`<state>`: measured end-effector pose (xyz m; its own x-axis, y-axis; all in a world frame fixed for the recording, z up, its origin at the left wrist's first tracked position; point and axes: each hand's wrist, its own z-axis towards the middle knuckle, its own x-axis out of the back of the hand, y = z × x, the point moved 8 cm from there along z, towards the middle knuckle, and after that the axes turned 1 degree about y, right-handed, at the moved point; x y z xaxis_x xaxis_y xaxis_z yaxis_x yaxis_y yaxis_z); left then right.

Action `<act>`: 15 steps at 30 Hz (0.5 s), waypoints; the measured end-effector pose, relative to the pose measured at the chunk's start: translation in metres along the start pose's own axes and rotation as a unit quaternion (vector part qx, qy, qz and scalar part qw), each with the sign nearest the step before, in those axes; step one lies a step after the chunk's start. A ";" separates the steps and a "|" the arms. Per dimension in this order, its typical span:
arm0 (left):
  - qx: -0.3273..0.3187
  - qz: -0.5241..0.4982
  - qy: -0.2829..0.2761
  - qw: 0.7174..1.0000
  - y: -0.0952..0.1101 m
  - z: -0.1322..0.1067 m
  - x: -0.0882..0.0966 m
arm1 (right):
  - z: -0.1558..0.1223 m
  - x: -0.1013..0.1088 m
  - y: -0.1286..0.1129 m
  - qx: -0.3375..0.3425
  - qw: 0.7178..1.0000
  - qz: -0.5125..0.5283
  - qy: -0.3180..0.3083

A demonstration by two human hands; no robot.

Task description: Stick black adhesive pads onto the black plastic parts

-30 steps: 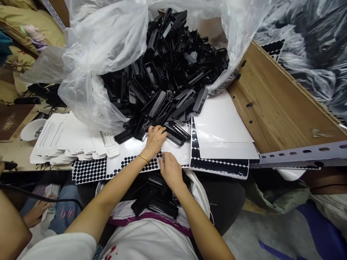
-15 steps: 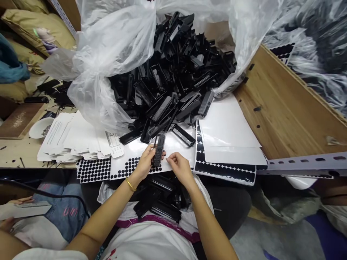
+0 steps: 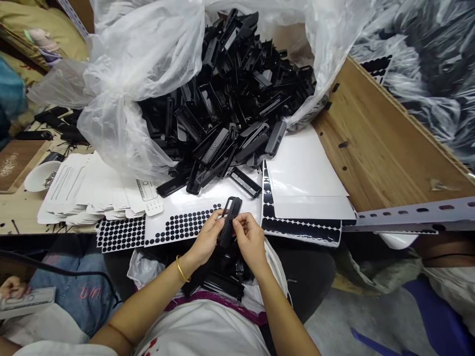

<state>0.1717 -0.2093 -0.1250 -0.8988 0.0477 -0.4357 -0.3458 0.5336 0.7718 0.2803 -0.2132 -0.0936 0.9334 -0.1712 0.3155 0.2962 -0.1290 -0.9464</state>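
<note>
My left hand (image 3: 206, 240) grips a long black plastic part (image 3: 229, 220) with a textured face, held upright over my lap. My right hand (image 3: 250, 237) pinches the same part from its right side. Just beyond the hands lies a white sheet of small black round stickers (image 3: 178, 225). A large heap of similar black plastic parts (image 3: 230, 99) spills from a clear plastic bag (image 3: 141, 79) onto the table. More black parts (image 3: 218, 274) sit in a bag on my lap.
A second sticker sheet with white backing (image 3: 304, 198) lies to the right. White die-cut cards (image 3: 92, 190) are stacked at left, beside a white bowl (image 3: 37, 175). A wooden board (image 3: 378, 143) and metal rail (image 3: 415, 212) stand right. Another person's hand (image 3: 13, 289) holds a part at lower left.
My left hand took a black part from the heap's edge and drew it back toward my lap. My right hand left the sticker sheet and closed on the part.
</note>
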 end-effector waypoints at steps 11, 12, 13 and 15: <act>-0.016 0.064 -0.040 0.997 0.001 0.002 -0.008 | -0.013 0.021 -0.004 0.064 0.976 -0.191 0.084; 0.001 0.046 -0.057 0.997 -0.001 0.003 -0.012 | -0.016 0.032 -0.001 0.067 0.973 -0.197 0.101; 0.016 0.030 -0.072 0.997 -0.004 0.003 -0.017 | -0.020 0.044 0.001 0.069 0.969 -0.206 0.117; 0.036 0.011 -0.099 0.994 -0.008 0.004 -0.026 | -0.028 0.072 0.007 0.075 0.957 -0.239 0.148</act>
<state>0.1993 -0.2116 -0.1220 -0.8330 0.2219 -0.5068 -0.2994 0.5894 0.7503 0.3436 -0.2536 -0.0758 0.5926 -0.3992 0.6996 0.7215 -0.1230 -0.6814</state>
